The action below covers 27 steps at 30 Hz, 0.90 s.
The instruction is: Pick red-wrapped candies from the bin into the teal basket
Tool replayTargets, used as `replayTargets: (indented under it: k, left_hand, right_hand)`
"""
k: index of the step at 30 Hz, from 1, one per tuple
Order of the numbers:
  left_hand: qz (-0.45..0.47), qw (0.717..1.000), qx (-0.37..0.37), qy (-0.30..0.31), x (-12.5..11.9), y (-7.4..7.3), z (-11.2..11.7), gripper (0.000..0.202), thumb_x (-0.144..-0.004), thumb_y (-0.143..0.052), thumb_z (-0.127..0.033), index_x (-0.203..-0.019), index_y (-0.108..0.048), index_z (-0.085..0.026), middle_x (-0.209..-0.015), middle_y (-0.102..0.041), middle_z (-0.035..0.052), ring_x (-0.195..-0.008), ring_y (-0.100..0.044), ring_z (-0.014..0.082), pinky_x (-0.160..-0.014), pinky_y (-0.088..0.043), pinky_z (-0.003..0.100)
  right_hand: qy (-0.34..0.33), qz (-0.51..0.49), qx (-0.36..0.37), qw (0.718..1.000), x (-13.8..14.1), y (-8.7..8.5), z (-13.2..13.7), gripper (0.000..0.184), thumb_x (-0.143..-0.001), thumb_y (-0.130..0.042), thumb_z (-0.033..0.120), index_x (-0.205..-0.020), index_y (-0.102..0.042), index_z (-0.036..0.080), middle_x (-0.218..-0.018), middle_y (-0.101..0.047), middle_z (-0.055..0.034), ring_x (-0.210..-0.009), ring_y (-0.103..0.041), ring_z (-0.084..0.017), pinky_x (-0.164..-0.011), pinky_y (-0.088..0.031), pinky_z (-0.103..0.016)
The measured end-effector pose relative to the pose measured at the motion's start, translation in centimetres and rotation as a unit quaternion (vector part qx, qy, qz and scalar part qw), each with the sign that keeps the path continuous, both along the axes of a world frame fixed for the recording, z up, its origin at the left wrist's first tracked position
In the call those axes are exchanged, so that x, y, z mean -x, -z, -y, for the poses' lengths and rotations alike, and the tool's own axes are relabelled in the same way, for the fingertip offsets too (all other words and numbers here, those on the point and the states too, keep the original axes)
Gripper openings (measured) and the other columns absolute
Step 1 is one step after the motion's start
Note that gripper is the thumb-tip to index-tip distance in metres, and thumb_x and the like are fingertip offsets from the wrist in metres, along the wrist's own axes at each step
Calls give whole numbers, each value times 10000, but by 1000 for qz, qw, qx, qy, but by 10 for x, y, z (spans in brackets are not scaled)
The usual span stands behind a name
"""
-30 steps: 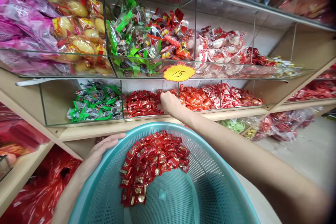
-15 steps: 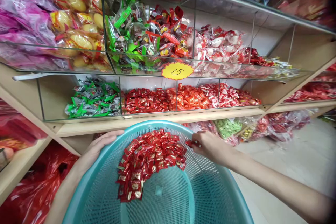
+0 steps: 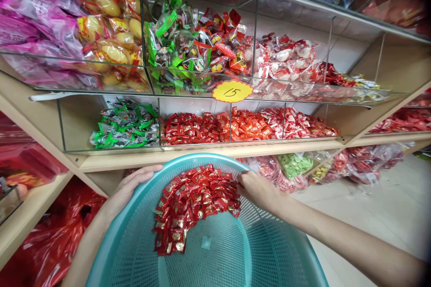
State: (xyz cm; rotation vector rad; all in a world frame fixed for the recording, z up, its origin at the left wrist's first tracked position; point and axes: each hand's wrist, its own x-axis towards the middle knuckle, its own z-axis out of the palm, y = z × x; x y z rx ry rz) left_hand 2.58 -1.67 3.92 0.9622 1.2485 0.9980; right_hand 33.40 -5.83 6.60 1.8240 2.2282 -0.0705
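A teal plastic basket (image 3: 279, 228) with mesh walls is tilted in front of me, its far rim close to the lower shelf edge. Inside, a heap of small red-wrapped candies (image 3: 198, 197) with gold print lies against the far wall. My left hand (image 3: 134, 184) is wrapped around the basket's left rim, fingers over the outside. At the right end of the heap, my right hand (image 3: 254, 186) reaches inside the rim with curled fingers closed on red candies; its fingertips are partly hidden.
Behind the basket, glass-fronted shelf bins hold green-wrapped candies (image 3: 128, 125), red candies (image 3: 191, 128) and orange-red candies (image 3: 252, 125). A yellow price tag (image 3: 232, 92) reads 15. Bagged sweets (image 3: 292, 166) lie below at right; a red plastic bag (image 3: 63, 237) is at lower left.
My right hand has moved slightly left and in toward the heap; the red candy seen at its fingers is now hidden. The view has shifted a little, and my left hand keeps its hold.
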Motion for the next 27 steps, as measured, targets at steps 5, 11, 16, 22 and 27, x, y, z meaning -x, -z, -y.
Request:
replayTargets:
  k: [5,11,16,22,27]
  left_hand:
    - [10,1000,-7,1,-1,1,0,426,-579,-711,-412,-951,-727,-204,-940,-765,45,-913,-670,247,-778,-496,283]
    - [26,999,26,-2,-2,-2,2,396,-585,-710,-402,-939,-728,-226,-893,-771,30,-796,-689,199,-680,-516,239]
    - [23,1000,9,-4,-2,0,2,396,-590,-703,-400,-941,-729,-219,-916,-769,39,-846,-684,211,-713,-509,245]
    - [14,1000,-7,-7,-3,-2,3,370,-587,-696,-387,-913,-739,-219,-940,-766,43,-884,-679,236,-744,-511,272]
    - [32,999,15,2,-3,-6,4,355,-597,-696,-369,-917,-732,-220,-903,-768,29,-839,-685,221,-703,-515,266]
  right_hand:
    - [-5,1,-14,1000,2,10,-1,237,-873,-433,133,-868,-667,100,-892,-687,-132,-831,-659,-205,-696,-459,-257]
    - [4,22,-24,999,8,15,0,251,-873,-411,125,-916,-658,113,-920,-667,-132,-757,-669,-210,-618,-467,-270]
    - [3,31,-36,999,5,21,0,276,-899,-387,151,-928,-660,130,-943,-646,-119,-728,-664,-187,-588,-461,-254]
    - [-13,40,-54,998,0,27,4,298,-908,-386,172,-839,-675,139,-970,-634,-132,-714,-654,-184,-563,-458,-264]
    - [7,11,-83,996,2,-8,-5,346,-920,-407,312,-776,-673,146,-798,-661,-110,-651,-643,-174,-532,-396,-247]
